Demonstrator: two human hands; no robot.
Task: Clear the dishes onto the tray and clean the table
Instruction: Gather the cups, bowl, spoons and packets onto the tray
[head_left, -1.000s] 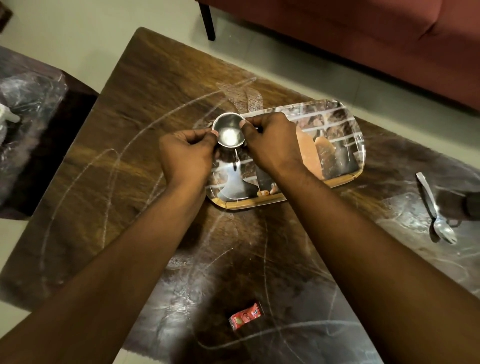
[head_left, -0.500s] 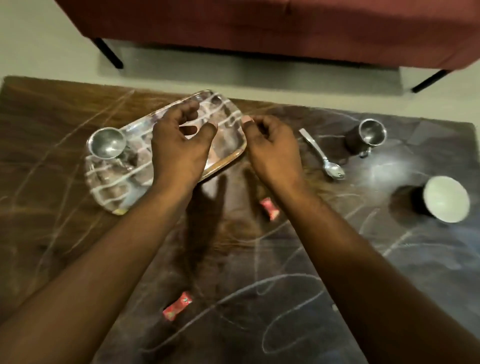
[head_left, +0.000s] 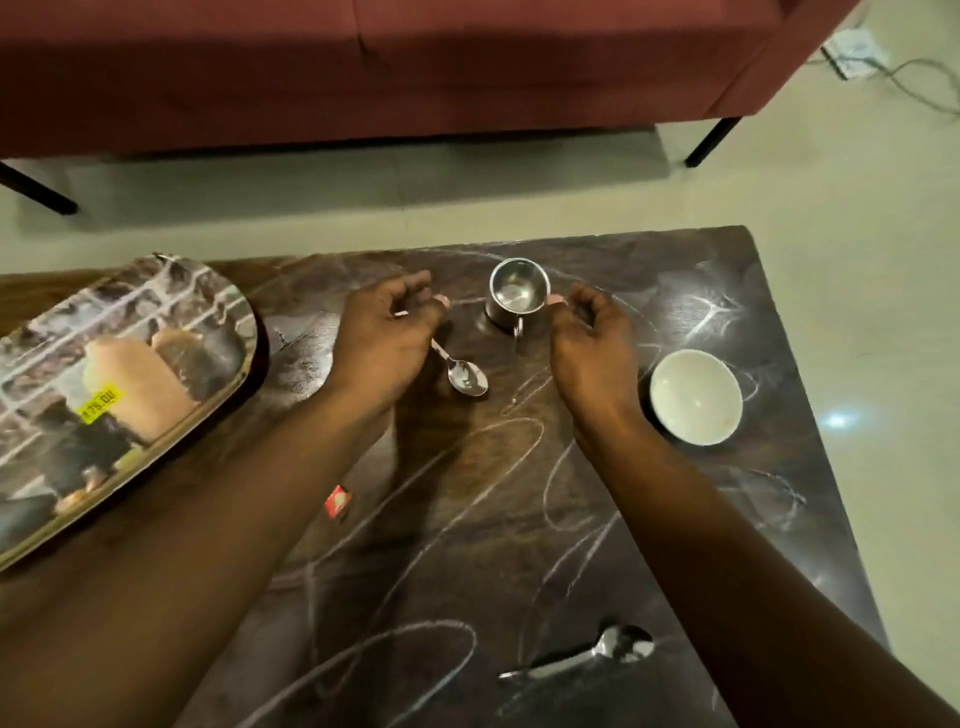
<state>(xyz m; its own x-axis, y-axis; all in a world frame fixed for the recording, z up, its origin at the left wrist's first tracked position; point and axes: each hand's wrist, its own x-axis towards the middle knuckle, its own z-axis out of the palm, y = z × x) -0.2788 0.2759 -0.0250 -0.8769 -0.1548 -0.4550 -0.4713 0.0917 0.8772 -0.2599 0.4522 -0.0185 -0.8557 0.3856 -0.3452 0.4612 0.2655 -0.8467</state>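
Both hands were out over the dark wooden surface (head_left: 467, 519), which was streaked with pale chalky scribbles. The left hand (head_left: 384, 338) hovered with its fingers loosely curled and held nothing; it lay over the handle end of a steel spoon (head_left: 465, 375), whose bowl showed just beside the hand, and whether the fingers touched the handle could not be told. The right hand (head_left: 589, 338) was half open and empty, its thumb tip right at the rim of a small steel cup (head_left: 518, 297) that stood upright between the two hands with its handle turned toward the person. To the right of that hand, near the wrist, sat a white bowl (head_left: 696, 396), upright and apart from the cup. A second spoon (head_left: 582, 659) lay at the near edge of the surface, beside the right forearm. A small red wrapper (head_left: 337, 502) rested just beside the left forearm. The printed tray (head_left: 119, 384) sat at the far left of the surface with a yellow price sticker (head_left: 102, 401) on it, well apart from the cup, and no dishes showed on the part in view. Beyond the surface stood a red sofa (head_left: 363, 67) on a pale floor (head_left: 831, 208).
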